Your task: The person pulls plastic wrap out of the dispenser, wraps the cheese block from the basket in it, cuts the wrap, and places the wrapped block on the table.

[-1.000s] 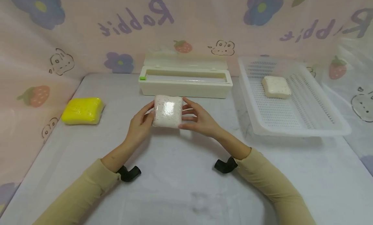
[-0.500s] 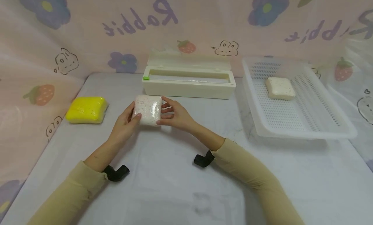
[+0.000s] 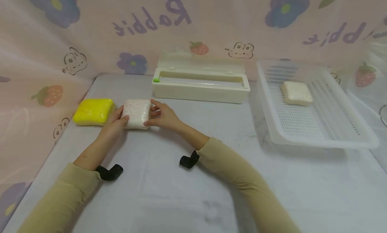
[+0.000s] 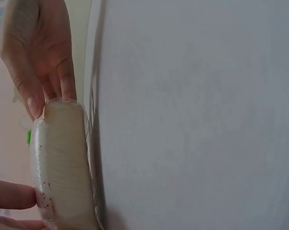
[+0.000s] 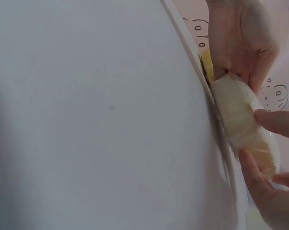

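A square white block with reddish specks, wrapped in shiny clear film, is held between both hands just right of a film-wrapped yellow block. My left hand grips its left side, the thumb on the near face. On the opposite side, my right hand pinches the edge between fingertips and thumb. Seen edge-on in the left wrist view, the white block has a pale, plain side. The right wrist view shows film gathered along its side, with fingers of the right hand on it.
Behind the hands stands a cream cling film dispenser, lid raised, with a green tab at its left end. To the right, a white perforated basket holds another white speckled block. A printed curtain borders the table.
Both hands have carried the white speckled block leftward from in front of the dispenser to beside the yellow block. The camera view has shifted slightly left.
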`<control>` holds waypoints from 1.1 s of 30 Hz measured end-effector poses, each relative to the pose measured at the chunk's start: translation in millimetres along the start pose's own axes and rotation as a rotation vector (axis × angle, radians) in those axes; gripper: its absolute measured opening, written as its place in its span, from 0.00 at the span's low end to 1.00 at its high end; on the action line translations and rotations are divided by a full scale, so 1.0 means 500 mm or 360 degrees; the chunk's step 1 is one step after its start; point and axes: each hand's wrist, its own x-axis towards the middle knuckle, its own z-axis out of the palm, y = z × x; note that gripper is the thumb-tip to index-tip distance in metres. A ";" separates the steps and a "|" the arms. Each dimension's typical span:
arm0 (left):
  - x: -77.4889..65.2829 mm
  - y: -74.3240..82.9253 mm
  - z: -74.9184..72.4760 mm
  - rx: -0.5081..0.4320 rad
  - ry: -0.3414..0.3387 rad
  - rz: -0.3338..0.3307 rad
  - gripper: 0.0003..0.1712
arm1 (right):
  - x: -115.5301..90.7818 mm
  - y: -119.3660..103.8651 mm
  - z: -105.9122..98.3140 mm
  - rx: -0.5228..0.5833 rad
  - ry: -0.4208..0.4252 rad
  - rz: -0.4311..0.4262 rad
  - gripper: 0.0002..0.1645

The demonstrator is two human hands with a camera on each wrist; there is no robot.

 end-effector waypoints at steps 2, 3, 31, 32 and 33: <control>0.004 -0.001 -0.005 -0.0009 0.0002 -0.0036 0.34 | 0.007 0.000 0.006 -0.0014 0.0006 0.0016 0.54; 0.005 0.000 -0.007 0.0002 0.0007 -0.0059 0.34 | 0.009 0.000 0.009 -0.0026 0.0009 0.0026 0.54; 0.009 0.014 0.014 0.0560 0.0325 0.0341 0.32 | -0.012 0.013 -0.014 -0.0037 -0.0058 0.0128 0.42; 0.008 0.015 0.016 0.0560 0.0341 0.0362 0.32 | -0.016 0.017 -0.022 -0.0039 -0.0057 0.0116 0.41; 0.007 0.017 0.018 0.0559 0.0358 0.0385 0.32 | -0.019 0.022 -0.030 -0.0046 -0.0055 0.0105 0.39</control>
